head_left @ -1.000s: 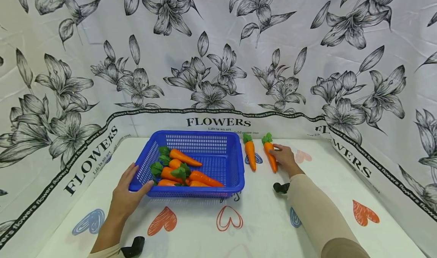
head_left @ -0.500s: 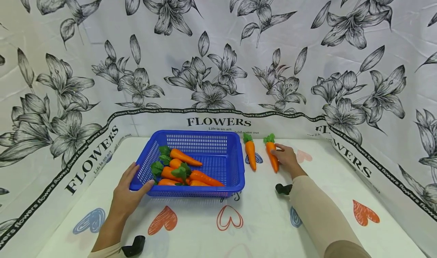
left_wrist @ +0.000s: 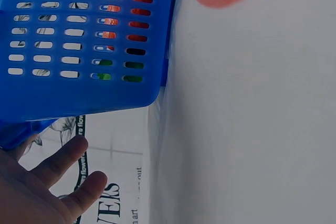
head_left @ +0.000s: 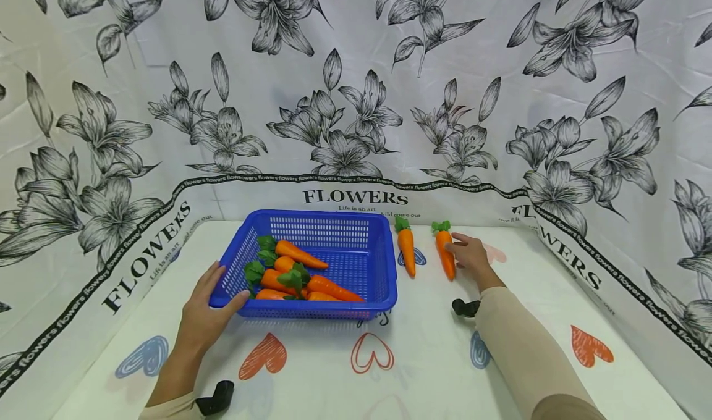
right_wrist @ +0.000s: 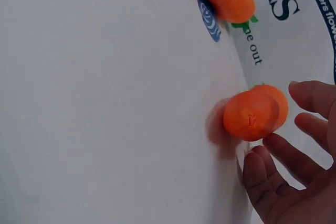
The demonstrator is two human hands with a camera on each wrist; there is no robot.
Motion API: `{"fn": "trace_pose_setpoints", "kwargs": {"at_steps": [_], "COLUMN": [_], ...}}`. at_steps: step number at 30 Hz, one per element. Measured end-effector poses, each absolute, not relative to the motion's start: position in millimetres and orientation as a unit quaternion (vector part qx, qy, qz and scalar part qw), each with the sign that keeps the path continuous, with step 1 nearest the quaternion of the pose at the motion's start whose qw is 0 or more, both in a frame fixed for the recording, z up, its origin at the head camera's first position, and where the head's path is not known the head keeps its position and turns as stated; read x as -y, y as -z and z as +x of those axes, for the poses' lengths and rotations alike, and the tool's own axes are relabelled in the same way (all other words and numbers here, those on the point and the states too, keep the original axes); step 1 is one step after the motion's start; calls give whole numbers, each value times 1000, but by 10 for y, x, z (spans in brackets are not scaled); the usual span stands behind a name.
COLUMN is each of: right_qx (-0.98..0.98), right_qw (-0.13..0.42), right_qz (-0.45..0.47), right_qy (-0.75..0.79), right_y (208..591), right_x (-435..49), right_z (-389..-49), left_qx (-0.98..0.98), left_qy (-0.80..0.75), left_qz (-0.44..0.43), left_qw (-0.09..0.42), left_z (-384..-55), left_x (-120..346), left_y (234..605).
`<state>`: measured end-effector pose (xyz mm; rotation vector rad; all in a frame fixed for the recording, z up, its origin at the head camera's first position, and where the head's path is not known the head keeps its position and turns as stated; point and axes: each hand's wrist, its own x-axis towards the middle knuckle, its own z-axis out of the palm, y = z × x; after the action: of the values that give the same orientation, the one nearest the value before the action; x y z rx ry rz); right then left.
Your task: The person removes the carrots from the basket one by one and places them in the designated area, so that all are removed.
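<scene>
A blue plastic basket [head_left: 317, 309] stands left of the middle, with several orange carrots [head_left: 300, 254] with green leaf tops inside. At its left near corner rests my left hand [head_left: 203, 321], thumb at the front rim and fingers along the left side. In the left wrist view, the fingers [left_wrist: 60, 161] look straight and spread near the basket's wall. To the right, a carrot [head_left: 447, 262] lies on the table, leaves away from me. My right hand [head_left: 471, 256] is just beside it with relaxed, spread fingers. The right wrist view shows that carrot [right_wrist: 248, 118] end-on, close to the fingertips.
Another carrot [head_left: 407, 251] lies between the basket and the right-hand carrot. The white tablecloth [head_left: 423, 352] bears printed hearts. A floral curtain [head_left: 356, 117] rises behind and along both sides.
The right-hand carrot has shifted slightly to the right along with my right hand, and a bit more of it shows now. My left hand and the basket have stayed in place.
</scene>
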<state>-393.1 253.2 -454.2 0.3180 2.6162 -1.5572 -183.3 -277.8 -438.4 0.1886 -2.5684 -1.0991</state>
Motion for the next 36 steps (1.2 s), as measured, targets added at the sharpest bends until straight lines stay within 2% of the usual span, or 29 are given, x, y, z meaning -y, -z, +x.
{"fn": "trace_pose_setpoints", "kwargs": {"at_steps": [6,16,36], "right_qx": [-852,-847,-844], "right_qw": [35,35,30], "right_qz": [83,103,68], "right_qy": [516,520,531], "right_y": [4563,4594,4415], "right_x": [-2512,-2423,-2564], "right_z": [-3930,-3985,-3827], "left_qx": [903,903,901], "left_qy": [387,389,390], "left_qz": [68,65,58], "left_qw": [173,171,179], "left_z": [-1834,-1834,-1841], "left_x": [2784,2792,2798], "left_y": [4397,4402,4416]}}
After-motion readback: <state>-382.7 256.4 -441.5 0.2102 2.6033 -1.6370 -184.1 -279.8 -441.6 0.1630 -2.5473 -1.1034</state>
